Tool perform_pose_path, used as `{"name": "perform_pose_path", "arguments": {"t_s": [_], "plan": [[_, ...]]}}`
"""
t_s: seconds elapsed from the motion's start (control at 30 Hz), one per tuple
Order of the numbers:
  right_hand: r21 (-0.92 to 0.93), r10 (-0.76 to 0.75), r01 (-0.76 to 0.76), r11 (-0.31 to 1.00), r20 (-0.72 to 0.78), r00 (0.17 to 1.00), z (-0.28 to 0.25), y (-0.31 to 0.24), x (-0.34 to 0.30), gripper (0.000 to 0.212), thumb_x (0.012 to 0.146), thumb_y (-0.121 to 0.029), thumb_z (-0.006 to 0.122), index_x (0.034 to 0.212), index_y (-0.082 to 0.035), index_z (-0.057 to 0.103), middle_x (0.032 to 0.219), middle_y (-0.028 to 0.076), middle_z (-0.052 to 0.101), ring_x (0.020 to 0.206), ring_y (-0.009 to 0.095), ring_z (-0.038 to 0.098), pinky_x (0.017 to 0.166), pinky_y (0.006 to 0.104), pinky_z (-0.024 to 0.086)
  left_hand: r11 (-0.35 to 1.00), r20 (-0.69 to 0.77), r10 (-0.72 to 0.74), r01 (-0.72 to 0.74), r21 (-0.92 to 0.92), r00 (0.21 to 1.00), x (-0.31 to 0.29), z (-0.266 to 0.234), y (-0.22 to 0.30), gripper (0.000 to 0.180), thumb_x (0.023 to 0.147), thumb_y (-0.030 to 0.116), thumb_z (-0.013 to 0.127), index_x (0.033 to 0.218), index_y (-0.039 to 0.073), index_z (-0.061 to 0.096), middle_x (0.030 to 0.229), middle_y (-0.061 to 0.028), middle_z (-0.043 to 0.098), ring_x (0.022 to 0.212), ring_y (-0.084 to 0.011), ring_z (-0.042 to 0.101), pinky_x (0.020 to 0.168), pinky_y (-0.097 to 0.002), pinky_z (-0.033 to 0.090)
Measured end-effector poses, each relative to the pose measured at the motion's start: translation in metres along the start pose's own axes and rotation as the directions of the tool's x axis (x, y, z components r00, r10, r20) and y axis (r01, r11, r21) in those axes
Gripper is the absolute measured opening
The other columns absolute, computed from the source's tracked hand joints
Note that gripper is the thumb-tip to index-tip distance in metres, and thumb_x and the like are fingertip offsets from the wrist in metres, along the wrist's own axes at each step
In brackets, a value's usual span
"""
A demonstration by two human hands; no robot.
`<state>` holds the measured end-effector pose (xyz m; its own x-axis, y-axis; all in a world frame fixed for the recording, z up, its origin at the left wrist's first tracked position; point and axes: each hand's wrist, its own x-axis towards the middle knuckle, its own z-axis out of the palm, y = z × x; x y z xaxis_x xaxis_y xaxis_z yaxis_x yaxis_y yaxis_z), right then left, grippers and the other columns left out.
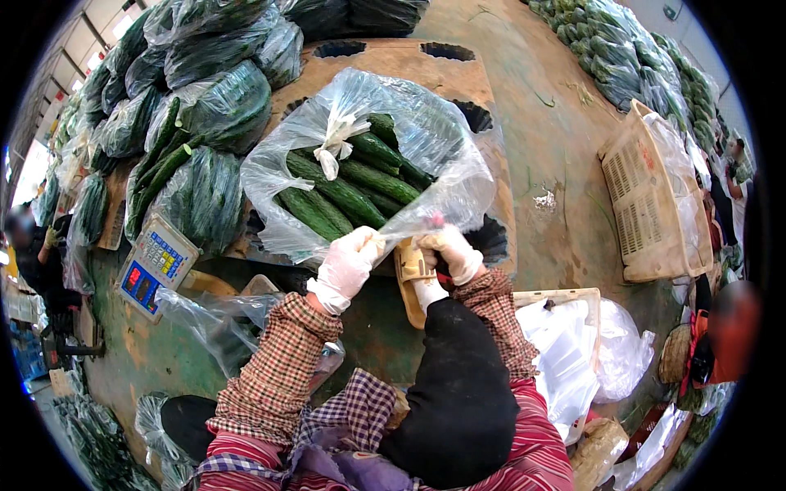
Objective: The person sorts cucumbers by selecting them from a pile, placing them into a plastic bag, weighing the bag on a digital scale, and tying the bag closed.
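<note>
A clear plastic bag (458, 151) full of dark green cucumbers (336, 192) lies in front of me. One part of its film is gathered in a knot (334, 146) on top, and the cucumbers show through an opening below it. My left hand (348, 263), in a white glove, is closed on the bag's near edge. My right hand (455, 252), also gloved, is closed on the same edge farther right, with its fingertips partly hidden. Between the two hands the film is drawn taut. My foot in a tan sandal (407, 282) rests just below the bag.
A brown pallet (499, 180) with dark holes lies under the bag. Bagged cucumbers (217, 102) are piled at the left, above a scale (155, 266). A plastic crate (647, 204) stands at the right; a tray of white bags (565, 327) is nearer. Other people are at both sides.
</note>
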<state>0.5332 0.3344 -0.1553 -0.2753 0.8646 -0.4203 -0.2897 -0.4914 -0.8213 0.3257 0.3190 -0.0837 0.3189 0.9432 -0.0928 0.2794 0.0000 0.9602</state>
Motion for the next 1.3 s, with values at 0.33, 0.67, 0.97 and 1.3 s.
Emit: {"name": "perform_pose_path", "arguments": {"t_s": [0.33,0.67,0.97,1.3], "plan": [[0.51,-0.39,0.422,0.75,-0.175,0.904,-0.04,-0.012,-0.112,0.007,0.072,-0.006,0.056,0.076,-0.005,0.05,0.057,0.002,0.043,0.044,0.012,0.037,0.042,0.0276,0.032,0.678,0.344,0.278,-0.437,0.591,0.897,-0.004,-0.01,0.003,0.01,0.08,0.016,0.055,0.083,0.007,0.058,0.068,-0.0125,0.057,0.066,-0.0285,0.057,0.06,-0.0367,0.044],[-0.118,-0.426,0.444,0.888,-0.574,0.699,-0.127,-0.103,-0.172,0.019,0.077,-0.011,0.058,0.092,-0.003,0.053,0.064,-0.001,0.046,0.051,0.01,0.045,0.046,0.0231,0.042,0.737,0.207,-0.675,0.637,0.227,0.708,-0.063,-0.12,-0.051,0.025,0.08,0.017,0.059,0.1,0.002,0.062,0.086,-0.0123,0.063,0.074,-0.0104,0.059,0.063,-0.0265,0.048],[-0.253,0.107,-0.098,0.962,0.021,0.994,0.102,-0.149,-0.008,0.028,0.077,-0.008,0.057,0.102,0.0,0.049,0.068,0.007,0.056,0.053,0.017,0.057,0.049,0.0283,0.047,0.301,-0.316,0.467,0.188,0.935,0.826,0.102,-0.14,-0.007,0.039,0.072,0.014,0.06,0.109,0.002,0.052,0.095,-0.0177,0.058,0.091,-0.0334,0.056,0.077,-0.0365,0.047],[-0.543,0.453,-0.273,0.794,0.229,0.861,0.203,-0.104,0.131,0.02,0.08,-0.016,0.052,0.068,0.0,0.051,0.055,0.008,0.052,0.044,0.016,0.052,0.039,0.0281,0.045,0.345,-0.306,0.299,0.197,0.918,0.904,0.155,-0.294,0.0,0.01,0.077,0.006,0.052,0.076,-0.002,0.058,0.071,-0.0211,0.06,0.072,-0.0334,0.061,0.066,-0.0385,0.049]]}}
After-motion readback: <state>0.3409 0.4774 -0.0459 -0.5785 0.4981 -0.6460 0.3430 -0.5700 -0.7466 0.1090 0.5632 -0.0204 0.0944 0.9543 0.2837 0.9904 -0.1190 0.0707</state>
